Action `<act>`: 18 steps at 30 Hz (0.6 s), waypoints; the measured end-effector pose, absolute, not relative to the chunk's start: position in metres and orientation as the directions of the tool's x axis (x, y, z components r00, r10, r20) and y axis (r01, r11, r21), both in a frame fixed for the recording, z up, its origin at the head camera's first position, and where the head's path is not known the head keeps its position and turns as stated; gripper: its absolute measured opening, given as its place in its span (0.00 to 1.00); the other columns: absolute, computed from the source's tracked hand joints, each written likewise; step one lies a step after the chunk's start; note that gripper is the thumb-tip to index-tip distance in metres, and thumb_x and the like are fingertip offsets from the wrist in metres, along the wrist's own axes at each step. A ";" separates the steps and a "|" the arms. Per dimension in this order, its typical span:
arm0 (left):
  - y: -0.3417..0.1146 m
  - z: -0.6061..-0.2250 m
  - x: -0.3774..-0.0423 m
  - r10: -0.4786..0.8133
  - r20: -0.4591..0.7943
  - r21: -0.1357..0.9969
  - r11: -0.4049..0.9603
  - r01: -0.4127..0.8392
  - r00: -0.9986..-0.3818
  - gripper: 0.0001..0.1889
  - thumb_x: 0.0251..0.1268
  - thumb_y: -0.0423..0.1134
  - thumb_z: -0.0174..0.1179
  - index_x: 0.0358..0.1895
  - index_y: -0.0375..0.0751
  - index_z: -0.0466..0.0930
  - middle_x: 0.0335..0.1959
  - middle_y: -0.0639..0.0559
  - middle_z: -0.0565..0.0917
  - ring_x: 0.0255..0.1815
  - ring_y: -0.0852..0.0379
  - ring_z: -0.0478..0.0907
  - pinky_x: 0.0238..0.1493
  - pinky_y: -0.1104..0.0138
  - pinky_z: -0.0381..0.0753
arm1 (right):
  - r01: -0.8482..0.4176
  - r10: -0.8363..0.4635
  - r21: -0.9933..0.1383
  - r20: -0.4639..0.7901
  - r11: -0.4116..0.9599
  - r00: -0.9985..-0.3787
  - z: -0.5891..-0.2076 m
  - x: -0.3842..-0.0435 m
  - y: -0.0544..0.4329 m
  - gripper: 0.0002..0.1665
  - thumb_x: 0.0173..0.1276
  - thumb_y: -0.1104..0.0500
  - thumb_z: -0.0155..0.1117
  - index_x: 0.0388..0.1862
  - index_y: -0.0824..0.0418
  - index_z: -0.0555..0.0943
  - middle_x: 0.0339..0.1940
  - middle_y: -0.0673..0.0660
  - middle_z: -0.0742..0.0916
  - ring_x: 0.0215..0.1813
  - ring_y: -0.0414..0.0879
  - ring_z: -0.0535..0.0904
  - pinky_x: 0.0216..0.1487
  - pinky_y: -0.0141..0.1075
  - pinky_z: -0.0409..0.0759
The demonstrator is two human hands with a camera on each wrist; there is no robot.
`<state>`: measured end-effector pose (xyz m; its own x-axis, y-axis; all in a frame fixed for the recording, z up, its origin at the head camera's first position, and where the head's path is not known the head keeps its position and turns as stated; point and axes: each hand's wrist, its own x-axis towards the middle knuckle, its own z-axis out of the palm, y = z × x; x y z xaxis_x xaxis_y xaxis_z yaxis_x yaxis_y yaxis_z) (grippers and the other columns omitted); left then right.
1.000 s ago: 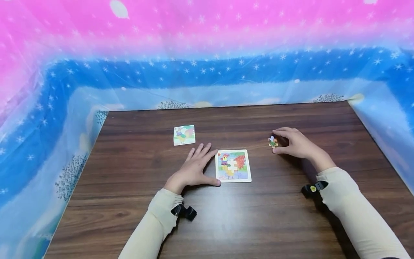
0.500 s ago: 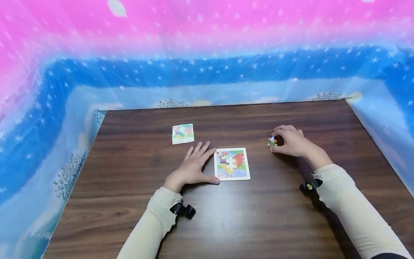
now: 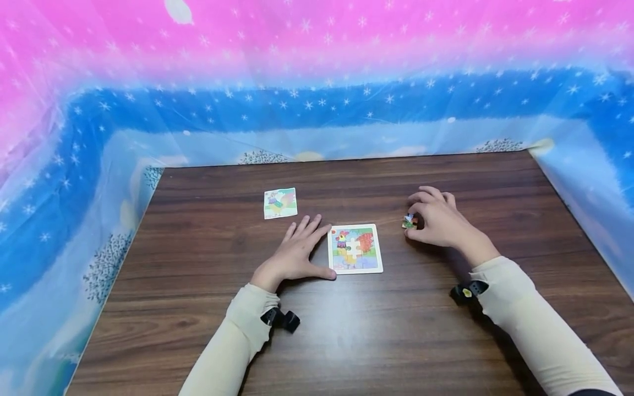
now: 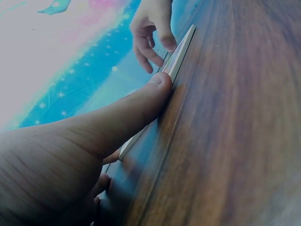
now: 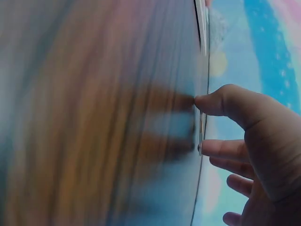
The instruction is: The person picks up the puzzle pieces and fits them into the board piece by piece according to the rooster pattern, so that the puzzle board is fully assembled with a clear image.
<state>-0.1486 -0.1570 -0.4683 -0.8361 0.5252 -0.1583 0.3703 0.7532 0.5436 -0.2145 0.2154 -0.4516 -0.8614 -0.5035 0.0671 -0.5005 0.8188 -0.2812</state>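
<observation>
A square jigsaw puzzle [image 3: 369, 258] with a white border lies on the table, showing a rooster and a pale piece-shaped gap at its centre. My left hand [image 3: 294, 256] rests with fingers spread along its left side; the thumb [image 4: 155, 92] touches the near corner and the index finger reaches the far one. To the right of the puzzle, my right hand [image 3: 441, 220] pinches a small colourful puzzle piece [image 3: 409, 221] between thumb and index finger. Edge-on in the right wrist view, the piece [image 5: 201, 129] spans these two fingertips, close to the tabletop.
A small square picture card [image 3: 280, 203] of a similar rooster lies behind the left hand. The dark wooden table [image 3: 346, 341] ends at the back against a pink and blue snowflake cloth [image 3: 317, 104].
My right hand has shifted a little left and towards me, carrying the puzzle piece along. The left hand stays at the puzzle's edge.
</observation>
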 end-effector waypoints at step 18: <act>-0.155 -0.466 -0.149 0.518 -0.170 0.553 0.754 0.354 -0.838 0.60 0.57 0.67 0.75 0.87 0.49 0.52 0.89 0.46 0.42 0.88 0.44 0.31 0.84 0.45 0.29 | -0.745 -0.742 -0.301 0.151 0.595 -0.653 -0.440 -0.183 0.126 0.24 0.60 0.50 0.80 0.47 0.65 0.88 0.68 0.63 0.81 0.77 0.63 0.67 0.76 0.64 0.62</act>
